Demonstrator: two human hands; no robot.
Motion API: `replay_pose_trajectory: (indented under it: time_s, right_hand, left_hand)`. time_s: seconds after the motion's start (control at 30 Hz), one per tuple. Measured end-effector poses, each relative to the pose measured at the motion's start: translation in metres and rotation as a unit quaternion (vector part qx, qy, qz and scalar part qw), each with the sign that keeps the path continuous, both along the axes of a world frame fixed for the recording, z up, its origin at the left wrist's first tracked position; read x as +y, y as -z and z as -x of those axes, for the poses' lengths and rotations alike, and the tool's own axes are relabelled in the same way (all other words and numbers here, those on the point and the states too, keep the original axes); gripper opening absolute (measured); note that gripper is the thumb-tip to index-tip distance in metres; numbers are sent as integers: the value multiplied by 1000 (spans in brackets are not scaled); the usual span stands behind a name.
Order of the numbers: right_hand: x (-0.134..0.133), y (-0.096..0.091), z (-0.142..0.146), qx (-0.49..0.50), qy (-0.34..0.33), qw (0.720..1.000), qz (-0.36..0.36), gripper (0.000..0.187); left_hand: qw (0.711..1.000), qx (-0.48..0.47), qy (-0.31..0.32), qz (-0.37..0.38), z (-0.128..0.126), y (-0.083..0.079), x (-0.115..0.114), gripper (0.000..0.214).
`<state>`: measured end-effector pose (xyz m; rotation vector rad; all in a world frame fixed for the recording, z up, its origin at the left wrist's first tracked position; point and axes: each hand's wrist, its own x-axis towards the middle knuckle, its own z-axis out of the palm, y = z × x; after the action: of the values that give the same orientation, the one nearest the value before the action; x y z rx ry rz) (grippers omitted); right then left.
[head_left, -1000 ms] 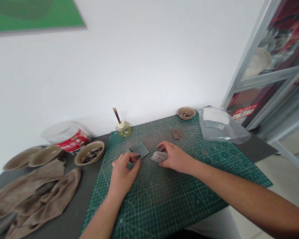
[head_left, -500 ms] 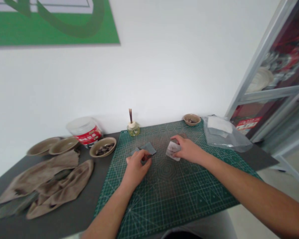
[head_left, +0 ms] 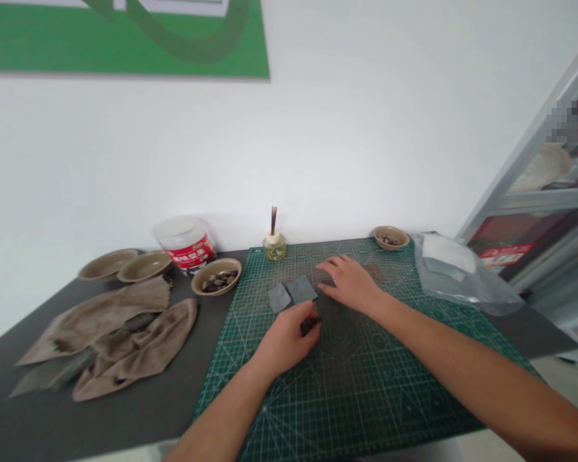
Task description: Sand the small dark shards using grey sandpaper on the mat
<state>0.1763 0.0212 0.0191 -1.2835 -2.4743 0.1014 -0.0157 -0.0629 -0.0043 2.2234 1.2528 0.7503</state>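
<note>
My left hand point(head_left: 291, 337) is curled over the green cutting mat point(head_left: 366, 410), fingers pinched together. Something small and dark seems to be in the pinch, but I cannot make out what. Just beyond it two small grey squares, like pieces of sandpaper, lie side by side: a left one point(head_left: 279, 298) and a larger right one point(head_left: 302, 290). My right hand point(head_left: 349, 282) is low over the mat to the right of these squares, fingers apart, with nothing seen in them. Its fingertips point toward the right square.
Left of the mat stand a bowl of small stones point(head_left: 216, 277), two other bowls point(head_left: 144, 266), a clear jar with a red label point(head_left: 185, 244) and brown cloths point(head_left: 139, 359). A reed diffuser point(head_left: 275, 246), another stone bowl point(head_left: 391, 238) and a plastic bag point(head_left: 447, 269) line the back.
The whitish square in my right hand is no longer seen, and that hand's fingers have spread. My left hand has drawn nearer, uncovering the grey squares. The view has shifted.
</note>
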Motion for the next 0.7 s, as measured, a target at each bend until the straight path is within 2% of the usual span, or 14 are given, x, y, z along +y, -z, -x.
replay_pose_trajectory:
  time_s: [0.1, 0.2, 0.37, 0.5, 0.6, 0.7]
  right_hand:
    - [4, 8, 21, -30, -43, 998, 31, 55]
    - [11, 16, 35, -55, -29, 996, 59, 67]
    - [18, 24, 41, -60, -19, 995, 73, 59]
    - [29, 26, 45, -47, -18, 994, 94, 83]
    - [42, 26, 48, -46, -38, 991, 119, 85]
    - [52, 25, 50, -44, -46, 989, 136, 75]
  left_hand:
    - [999, 13, 37, 10, -2, -3, -4, 5]
    - [998, 23, 57, 17, -3, -4, -6, 7]
    - [997, 27, 74, 16, -5, -4, -8, 9]
    - [996, 35, 81, 8, -7, -4, -7, 8]
    - [999, 29, 39, -13, -4, -1, -4, 6]
    - [998, 25, -49, -33, 2, 4, 1, 7]
